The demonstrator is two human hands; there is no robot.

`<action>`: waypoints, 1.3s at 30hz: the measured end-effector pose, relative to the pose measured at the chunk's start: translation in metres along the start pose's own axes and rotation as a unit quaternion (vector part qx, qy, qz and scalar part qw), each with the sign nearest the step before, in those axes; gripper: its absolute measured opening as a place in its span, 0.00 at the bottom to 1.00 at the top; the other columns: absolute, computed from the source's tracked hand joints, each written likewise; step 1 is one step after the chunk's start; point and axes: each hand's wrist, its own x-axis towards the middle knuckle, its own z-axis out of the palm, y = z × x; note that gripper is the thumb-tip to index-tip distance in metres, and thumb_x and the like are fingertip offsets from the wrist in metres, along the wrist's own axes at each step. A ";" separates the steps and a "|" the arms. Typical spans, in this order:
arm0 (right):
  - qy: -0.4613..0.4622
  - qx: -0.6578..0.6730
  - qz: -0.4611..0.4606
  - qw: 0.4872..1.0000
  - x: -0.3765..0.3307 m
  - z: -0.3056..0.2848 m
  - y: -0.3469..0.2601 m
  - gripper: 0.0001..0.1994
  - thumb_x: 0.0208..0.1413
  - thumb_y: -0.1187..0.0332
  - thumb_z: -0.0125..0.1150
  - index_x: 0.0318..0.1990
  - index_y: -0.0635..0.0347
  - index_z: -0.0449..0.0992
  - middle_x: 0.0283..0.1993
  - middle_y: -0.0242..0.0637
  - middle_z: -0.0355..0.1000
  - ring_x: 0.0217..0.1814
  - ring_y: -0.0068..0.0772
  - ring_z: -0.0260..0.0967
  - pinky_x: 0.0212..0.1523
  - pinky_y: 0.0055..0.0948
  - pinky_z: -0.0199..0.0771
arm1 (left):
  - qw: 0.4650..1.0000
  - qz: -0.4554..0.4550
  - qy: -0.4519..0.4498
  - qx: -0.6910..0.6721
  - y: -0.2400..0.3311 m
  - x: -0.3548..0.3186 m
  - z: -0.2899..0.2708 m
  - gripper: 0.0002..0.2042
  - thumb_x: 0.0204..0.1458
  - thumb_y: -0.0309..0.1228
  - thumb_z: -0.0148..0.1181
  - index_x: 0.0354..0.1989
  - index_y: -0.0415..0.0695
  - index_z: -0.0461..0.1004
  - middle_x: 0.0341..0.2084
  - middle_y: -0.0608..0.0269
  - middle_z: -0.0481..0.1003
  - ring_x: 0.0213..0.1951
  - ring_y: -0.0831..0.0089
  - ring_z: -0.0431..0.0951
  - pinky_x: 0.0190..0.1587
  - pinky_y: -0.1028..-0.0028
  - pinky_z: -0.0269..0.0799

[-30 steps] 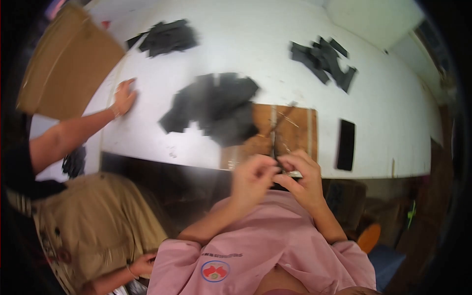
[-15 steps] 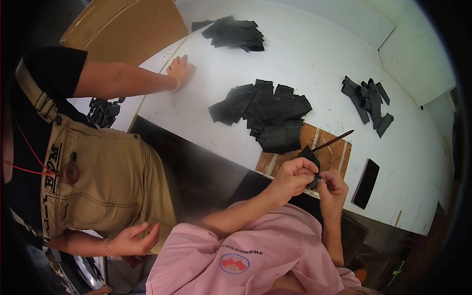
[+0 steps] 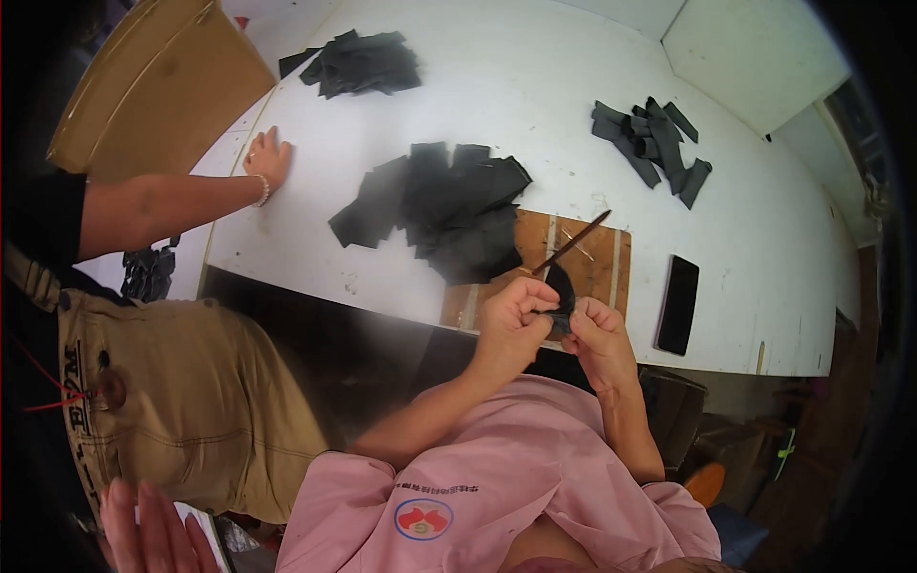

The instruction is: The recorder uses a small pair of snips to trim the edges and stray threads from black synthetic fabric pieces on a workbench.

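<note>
In front of my body, over the near edge of the table, my left hand (image 3: 517, 320) and my right hand (image 3: 602, 334) pinch a small black fabric piece (image 3: 561, 288) between them. Its upper end points away from me; my fingers hide part of the rest. Just beyond the hands a thin dark brown stick (image 3: 581, 239) slants up to the right above a worn wooden board (image 3: 614, 258). A heap of flat black fabric pieces (image 3: 457, 205) overlaps the left side of this board.
More black pieces lie in a far-left pile (image 3: 361, 65) and as narrow strips (image 3: 659, 143) at the right. A black phone (image 3: 677, 306) rests right of the board. At left, a co-worker's hand (image 3: 268, 160) touches the white table (image 3: 310, 229) near a cardboard box (image 3: 162, 91).
The view has shifted, so the table things sit further left. Both my hands keep their pinch on the black fabric piece. The co-worker's lower hand has moved down and left, fingers now spread.
</note>
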 end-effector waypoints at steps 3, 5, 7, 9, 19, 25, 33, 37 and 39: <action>0.006 0.094 0.029 0.995 -0.003 -0.004 0.005 0.06 0.47 0.68 0.57 0.25 0.59 0.68 0.22 0.25 0.61 0.23 0.16 0.57 0.24 0.14 0.56 | 0.968 -0.163 -0.132 -0.138 0.016 0.000 -0.008 0.16 0.39 0.15 0.44 0.41 0.36 0.62 0.26 0.61 0.71 0.16 0.89 0.63 0.14 0.88 0.53; -0.019 0.102 0.014 0.994 -0.006 0.002 -0.004 0.06 0.48 0.68 0.56 0.26 0.59 0.68 0.25 0.25 0.62 0.25 0.16 0.57 0.26 0.14 0.57 | 0.905 -0.235 -0.211 -0.286 0.028 -0.004 -0.008 0.17 0.39 0.14 0.44 0.42 0.37 0.61 0.27 0.64 0.71 0.15 0.90 0.61 0.14 0.88 0.50; -0.091 0.093 -0.037 0.991 -0.007 0.008 -0.007 0.05 0.49 0.68 0.55 0.28 0.59 0.69 0.32 0.25 0.62 0.30 0.16 0.56 0.32 0.15 0.57 | 0.809 -0.286 -0.282 -0.429 0.036 -0.006 -0.011 0.20 0.39 0.14 0.46 0.45 0.36 0.61 0.27 0.69 0.68 0.17 0.92 0.61 0.15 0.89 0.51; -0.067 0.087 -0.057 0.992 -0.003 0.009 -0.010 0.05 0.50 0.69 0.54 0.28 0.59 0.69 0.32 0.26 0.62 0.31 0.16 0.56 0.33 0.15 0.57 | 0.942 -0.157 -0.229 -0.186 0.043 -0.012 -0.004 0.20 0.40 0.14 0.47 0.46 0.36 0.60 0.27 0.70 0.68 0.17 0.92 0.61 0.17 0.89 0.53; 0.035 -0.302 -0.323 0.896 -0.013 0.035 -0.044 0.04 0.44 0.76 0.55 0.26 0.65 0.66 0.28 0.36 0.64 0.26 0.24 0.61 0.28 0.17 0.61 | 0.973 0.195 0.008 0.124 0.034 -0.012 0.012 0.07 0.46 0.19 0.53 0.35 0.34 0.68 0.24 0.63 0.69 0.19 0.88 0.64 0.20 0.89 0.59; -0.009 -0.194 -0.202 0.960 -0.012 0.046 -0.084 0.06 0.49 0.71 0.54 0.25 0.63 0.67 0.23 0.28 0.62 0.24 0.16 0.57 0.22 0.17 0.57 | 0.965 -0.036 -0.140 -0.220 0.082 0.005 0.015 0.10 0.44 0.19 0.51 0.35 0.32 0.60 0.21 0.58 0.67 0.10 0.88 0.60 0.12 0.88 0.53; -0.072 -0.115 -0.078 0.988 0.054 0.039 -0.114 0.12 0.51 0.62 0.52 0.21 0.57 0.65 0.18 0.25 0.59 0.17 0.12 0.49 0.17 0.13 0.47 | 0.806 -0.228 -0.185 -0.515 0.090 0.069 0.006 0.15 0.53 0.31 0.40 0.47 0.37 0.62 0.23 0.61 0.66 0.06 0.85 0.54 0.08 0.84 0.48; -0.106 -0.013 0.008 0.994 0.055 0.014 -0.076 0.10 0.53 0.63 0.50 0.24 0.57 0.66 0.19 0.23 0.59 0.19 0.13 0.53 0.17 0.14 0.51 | 0.840 -0.281 -0.122 -0.448 0.053 0.062 0.000 0.10 0.51 0.29 0.46 0.40 0.45 0.69 0.04 0.74 0.53 0.06 0.85 0.49 0.08 0.84 0.45; -0.115 0.003 -0.009 0.993 0.053 0.015 -0.076 0.11 0.52 0.63 0.51 0.22 0.57 0.66 0.19 0.24 0.59 0.18 0.14 0.53 0.17 0.14 0.51 | 0.812 -0.283 -0.116 -0.497 0.050 0.058 -0.001 0.10 0.50 0.26 0.45 0.40 0.42 0.69 0.05 0.73 0.54 0.06 0.85 0.50 0.09 0.85 0.46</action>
